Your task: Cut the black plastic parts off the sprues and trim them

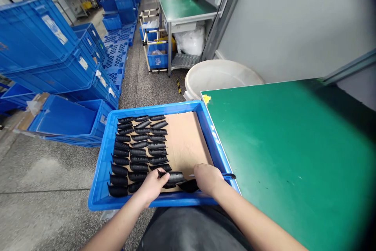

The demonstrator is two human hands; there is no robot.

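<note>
My left hand [154, 183] pinches the end of a black curved, shell-like part [175, 177] low in the blue tray [98, 165]. My right hand [208, 178] is closed in a fist around a slim hand tool with a blue-and-black handle [229, 176]. A thin pale tip of it shows on the fist's left side, close to the held part; its exact kind is unclear. Beneath the right fist lies another black part [188, 185]. Similar black parts [139, 152] lie in three columns on the tray's brown cardboard liner [188, 137].
A green-topped table [288, 145] adjoins the tray's right edge. Behind it stands a round white tub [223, 73]. Blue crates [38, 43] are stacked at left, beside blue pallets [117, 47]. Farther back is another green workbench [188, 6]; people stand at the far left.
</note>
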